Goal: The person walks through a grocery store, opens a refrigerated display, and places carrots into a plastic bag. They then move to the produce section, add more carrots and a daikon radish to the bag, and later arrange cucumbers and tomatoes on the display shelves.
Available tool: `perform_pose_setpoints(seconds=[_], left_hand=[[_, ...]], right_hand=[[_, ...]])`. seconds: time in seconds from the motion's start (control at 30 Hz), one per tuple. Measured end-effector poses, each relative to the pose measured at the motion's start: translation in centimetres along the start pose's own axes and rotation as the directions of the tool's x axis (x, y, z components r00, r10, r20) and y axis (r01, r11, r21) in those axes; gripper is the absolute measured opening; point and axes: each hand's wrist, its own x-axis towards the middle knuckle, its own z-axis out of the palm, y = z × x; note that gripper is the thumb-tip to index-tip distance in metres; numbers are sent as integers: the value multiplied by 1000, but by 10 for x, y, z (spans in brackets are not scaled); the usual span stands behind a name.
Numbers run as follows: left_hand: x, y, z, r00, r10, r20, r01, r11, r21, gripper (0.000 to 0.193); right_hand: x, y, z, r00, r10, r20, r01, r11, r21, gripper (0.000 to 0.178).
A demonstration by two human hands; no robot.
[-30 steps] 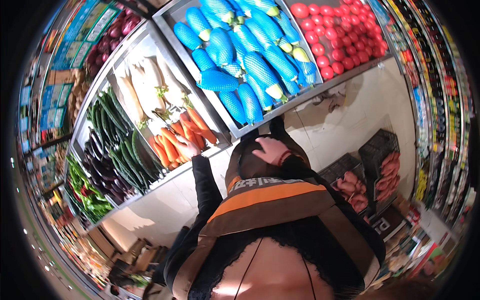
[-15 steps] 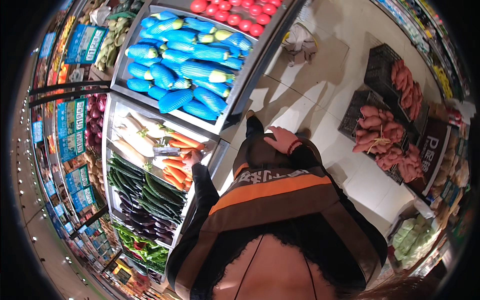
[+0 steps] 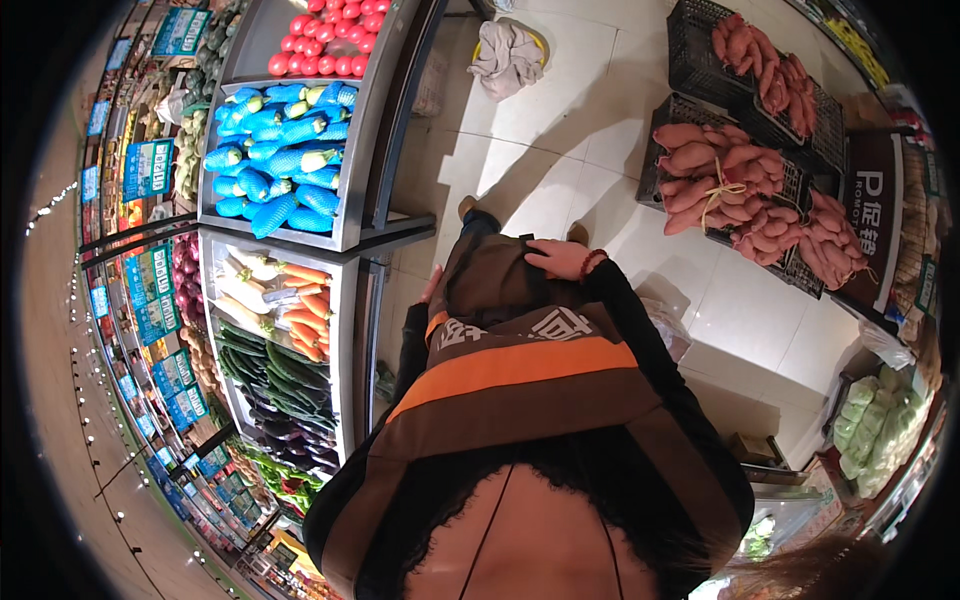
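Observation:
My right hand, with a red bead bracelet at the wrist, lies on the upper edge of the brown and orange apron. Its fingers are stretched out and hold nothing. Close to the apron's left side is my left hand. Only a sliver of it shows; its visible fingers look straight, and the rest is hidden. Left of it, carrots lie in a metal display bin beside white radishes. A small grey holder rests between them.
Blue-netted vegetables and tomatoes fill the bins farther off; cucumbers and eggplants lie nearer. On the right stand black crates with bundled sweet potatoes. A cloth-draped bucket sits on the tiled floor.
My left hand has left the carrots and drawn back to the apron's side. The view has shifted, so the bins sit farther left. My right hand stays on the apron.

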Motion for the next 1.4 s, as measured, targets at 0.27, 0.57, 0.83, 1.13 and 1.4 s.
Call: perform_pose_setpoints(seconds=[0.27,0.57,0.83,1.13,1.4], left_hand=[[21,-1,71,977,32,-212,63,904,423,66],[28,-5,59,941,144,-307,-36,942,332,61],[68,7,-71,915,240,-325,-196,967,163,58],[55,127,-134,586,716,-379,301,241,923,47],[-38,325,-82,-381,818,-432,-134,413,901,41]], right_hand=[[-46,29,-1,996,46,-73,-38,995,96,67],[-27,22,-17,996,83,32,-86,992,93,68],[68,-5,-46,977,124,176,-136,989,60,67],[277,-85,-98,954,253,160,-196,932,-306,64],[485,-209,-106,987,-104,125,162,716,-679,58]])
